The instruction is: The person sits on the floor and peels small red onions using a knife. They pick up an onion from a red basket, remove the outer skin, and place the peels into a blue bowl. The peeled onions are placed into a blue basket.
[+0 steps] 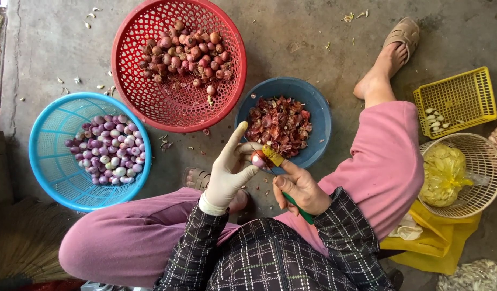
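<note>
My left hand, in a pale rubber glove, pinches a small shallot between thumb and fingers over the near rim of a blue bowl full of reddish peels. My bare right hand grips a green-handled knife, its blade tip against the shallot and its thumb close by. A red basket of unpeeled shallots sits farther away. To the left stands a light blue basket of peeled purple-white shallots.
I sit on a concrete floor in pink trousers, one sandalled foot stretched out at the right. A yellow crate with a few garlic cloves and a cream basket holding a yellow bag stand at the right. Peel scraps litter the floor.
</note>
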